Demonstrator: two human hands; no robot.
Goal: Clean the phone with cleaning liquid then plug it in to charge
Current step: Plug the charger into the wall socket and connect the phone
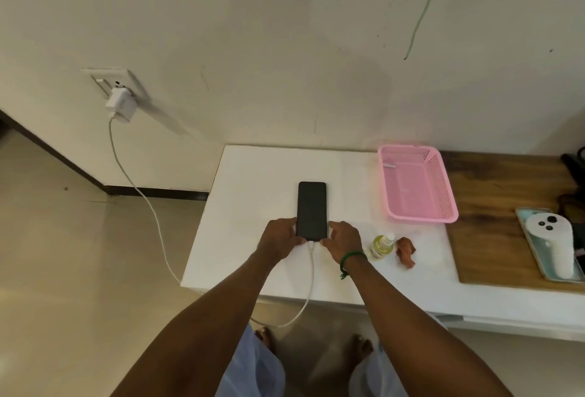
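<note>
A black phone [311, 208] lies screen up on the white table [253, 175]. My left hand [280, 238] grips its lower left edge and my right hand [343, 238] its lower right edge. A white cable [152, 206] enters the phone's near end between my hands, loops off the table's front edge and runs up to a white charger [119, 105] plugged into the wall socket [118, 81]. A small bottle of yellowish cleaning liquid [382, 246] stands just right of my right hand, with a crumpled reddish-brown cloth [405, 251] beside it.
A pink plastic basket [418, 189] sits at the back right of the white table. Further right, a wooden surface [493, 238] carries a tray with a white controller [550, 243]. My bare feet are on the tiled floor below the table edge.
</note>
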